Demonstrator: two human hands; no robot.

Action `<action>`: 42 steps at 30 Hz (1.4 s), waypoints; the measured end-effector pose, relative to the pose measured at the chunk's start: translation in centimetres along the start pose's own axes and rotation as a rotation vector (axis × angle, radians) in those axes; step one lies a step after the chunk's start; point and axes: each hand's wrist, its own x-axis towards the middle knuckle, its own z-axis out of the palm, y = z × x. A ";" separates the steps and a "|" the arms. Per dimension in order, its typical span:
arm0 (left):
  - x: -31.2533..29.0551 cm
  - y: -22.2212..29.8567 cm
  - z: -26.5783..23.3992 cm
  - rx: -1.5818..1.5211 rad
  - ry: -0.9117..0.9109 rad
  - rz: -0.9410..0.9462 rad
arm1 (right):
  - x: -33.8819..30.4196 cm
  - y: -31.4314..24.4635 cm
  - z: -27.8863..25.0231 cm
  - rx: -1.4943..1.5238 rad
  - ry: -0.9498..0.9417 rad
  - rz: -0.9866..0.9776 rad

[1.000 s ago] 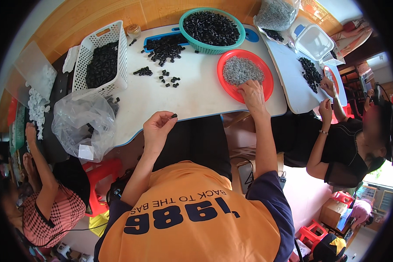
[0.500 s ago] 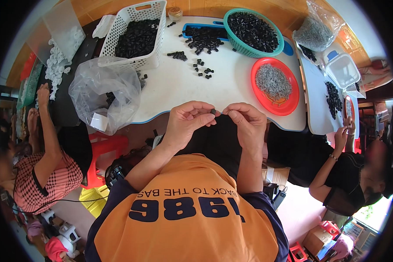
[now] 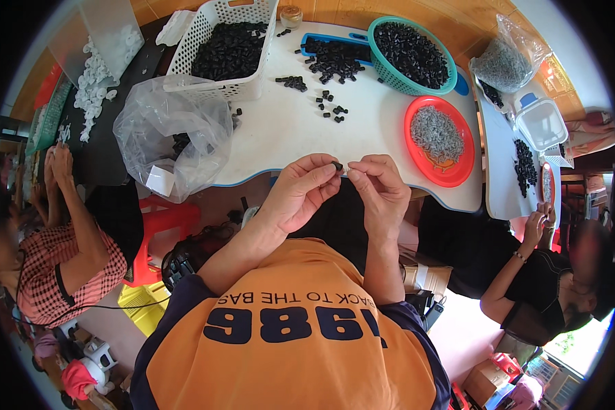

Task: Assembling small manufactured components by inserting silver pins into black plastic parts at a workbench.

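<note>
Between thumb and forefinger, my left hand (image 3: 295, 195) pinches a small black cylindrical piece (image 3: 337, 166). My right hand (image 3: 382, 195) is closed in a pinch just to its right, its fingertips almost touching the piece. Something tiny and pale shows at those fingertips, too small to name. Both hands are in front of the table's near edge, above my lap. Beyond them, a loose group of black pieces (image 3: 329, 107) lies on the white table (image 3: 259, 140). To the right sits a red plate (image 3: 411, 152) heaped with small grey metallic-looking parts (image 3: 438, 133).
A white basket (image 3: 252, 87) and a teal basket (image 3: 417, 87) hold many black pieces. A blue tray (image 3: 309, 39) lies between them. A clear plastic bag (image 3: 133, 140) hangs over the left edge. Co-workers sit at left (image 3: 61, 266) and right (image 3: 533, 290).
My right fingertips have come closer to the black piece in my left hand, which is turned a little. The table and its contents appear shifted to the right in the view.
</note>
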 end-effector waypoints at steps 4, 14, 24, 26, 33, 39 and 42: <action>-0.2 -0.1 -0.3 -0.004 -0.014 -0.003 | -0.3 0.2 0.5 -0.151 0.028 -0.048; -2.3 -0.3 -0.6 0.163 -0.047 0.152 | -2.7 -1.5 1.9 -0.395 0.039 -0.166; -5.3 -0.4 -3.1 0.008 0.025 0.180 | -1.1 1.7 0.9 -0.314 -0.086 0.054; -5.5 -0.3 -3.9 -0.129 0.005 0.132 | 3.0 4.7 0.0 -0.398 0.004 -0.001; -6.1 0.4 -5.5 -0.202 -0.008 0.061 | 8.5 12.3 -1.1 -0.791 -0.013 -0.084; -6.0 0.3 -5.7 -0.193 0.021 0.031 | 9.0 13.5 -0.6 -0.861 -0.009 -0.175; -5.5 0.4 -5.6 -0.189 0.053 0.030 | 8.6 13.0 -0.2 -0.692 0.073 -0.086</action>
